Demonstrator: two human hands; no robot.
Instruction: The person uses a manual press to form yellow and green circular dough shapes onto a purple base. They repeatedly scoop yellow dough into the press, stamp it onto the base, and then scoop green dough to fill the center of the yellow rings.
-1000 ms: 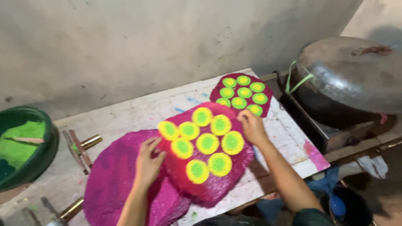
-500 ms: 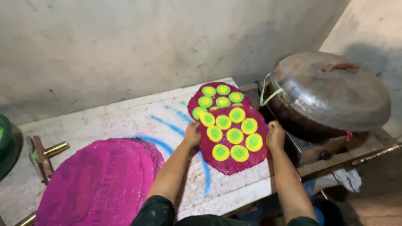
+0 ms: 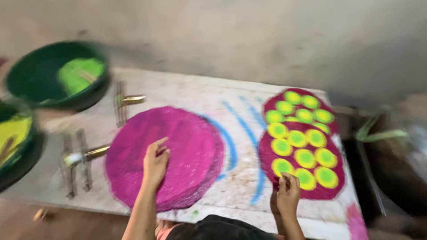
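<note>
My left hand [image 3: 155, 162] rests with fingers loosely spread on a stack of plain magenta round sheets [image 3: 187, 146] at the middle of the white table [image 3: 178, 91]. My right hand [image 3: 289, 193] touches the near edge of a magenta round sheet printed with yellow-green dots [image 3: 302, 155], lying at the table's right end. That sheet overlaps a second dotted sheet [image 3: 298, 104] farther back. Whether the right fingers pinch the sheet's edge is unclear in the blur.
A green basin with green paint [image 3: 58, 73] sits at the far left. A second basin with yellow paint [image 3: 15, 142] is at the left edge. Metal stamp tools [image 3: 80, 155] lie beside the plain stack. A dark stove area [image 3: 391, 151] is on the right.
The dotted sheet was carried right and laid down over the other dotted sheet. My left hand came back onto the plain magenta stack. The camera swung left, showing the basins again.
</note>
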